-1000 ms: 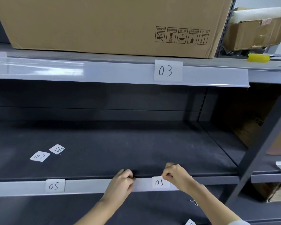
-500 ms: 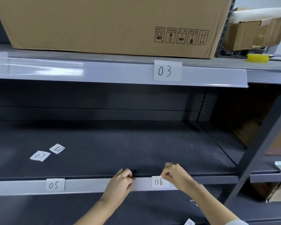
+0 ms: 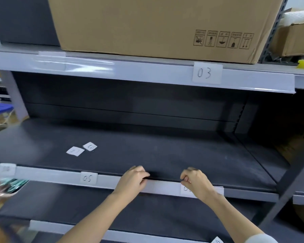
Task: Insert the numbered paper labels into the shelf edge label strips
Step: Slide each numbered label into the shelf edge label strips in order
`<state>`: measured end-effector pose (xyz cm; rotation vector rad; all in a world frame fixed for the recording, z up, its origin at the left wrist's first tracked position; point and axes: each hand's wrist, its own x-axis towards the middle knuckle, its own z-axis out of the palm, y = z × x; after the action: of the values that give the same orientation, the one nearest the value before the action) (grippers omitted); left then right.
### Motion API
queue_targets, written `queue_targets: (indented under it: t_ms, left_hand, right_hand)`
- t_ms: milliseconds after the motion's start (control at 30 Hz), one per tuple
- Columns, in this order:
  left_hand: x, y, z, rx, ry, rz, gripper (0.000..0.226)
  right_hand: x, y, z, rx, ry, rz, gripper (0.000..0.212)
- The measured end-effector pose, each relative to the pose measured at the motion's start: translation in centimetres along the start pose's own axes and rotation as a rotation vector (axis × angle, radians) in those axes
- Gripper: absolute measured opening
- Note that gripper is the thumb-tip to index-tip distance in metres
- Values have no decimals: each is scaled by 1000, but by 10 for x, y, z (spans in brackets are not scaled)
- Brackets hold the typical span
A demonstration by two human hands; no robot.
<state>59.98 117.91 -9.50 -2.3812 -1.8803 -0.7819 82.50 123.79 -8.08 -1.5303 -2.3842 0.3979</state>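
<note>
While your left hand (image 3: 132,179) pinches the top edge of the middle shelf's label strip (image 3: 161,185), your right hand (image 3: 195,183), at its 3 o'clock, pinches the strip over a partly hidden label (image 3: 186,189). Label 05 (image 3: 88,178) sits at 9 o'clock; two loose labels (image 3: 82,149) lie on the shelf at 11.

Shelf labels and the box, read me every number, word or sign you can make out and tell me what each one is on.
"03": paper label in the upper shelf strip.
"05": paper label in the middle shelf strip.
Label under the right hand: mostly covered, unreadable.
Two loose labels lying on the shelf board: blurred, unreadable.
Cardboard box: five handling pictograms; captions too small.
Label at the strip's left end: blurred.
</note>
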Motion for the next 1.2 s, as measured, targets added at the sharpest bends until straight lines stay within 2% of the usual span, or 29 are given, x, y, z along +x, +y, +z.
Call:
queue_targets:
  t_ms: [100, 200, 267, 400, 533, 733, 933, 1200]
  left_hand:
    - [-22, -20, -30, 48, 30, -21, 33]
    - [-51, -47, -56, -5, 51, -110, 12]
    - [-79, -73, -72, 5, 69, -134, 8]
    - [-133, -128, -114, 38, 75, -171, 14]
    - [-155, -168, -146, 74, 75, -199, 19]
    - [-144, -210, -147, 36, 88, -156, 8]
    - [-89, -250, -146, 97, -10, -185, 26]
    - [-24, -309, -130, 24, -199, -218, 53]
  right_hand:
    - [1, -31, 9, -3, 37, -54, 12]
    - [4, -76, 24, -21, 39, -89, 15]
    - [3, -114, 39, -12, 16, -115, 17]
    - [-1, -193, 71, 41, -26, -169, 20]
    - [-1, -244, 92, 98, -15, -158, 17]
    - [28, -271, 102, 70, -6, -126, 22]
    - [89, -277, 109, 89, 26, -105, 19]
    - [174, -279, 123, 55, -24, -107, 28]
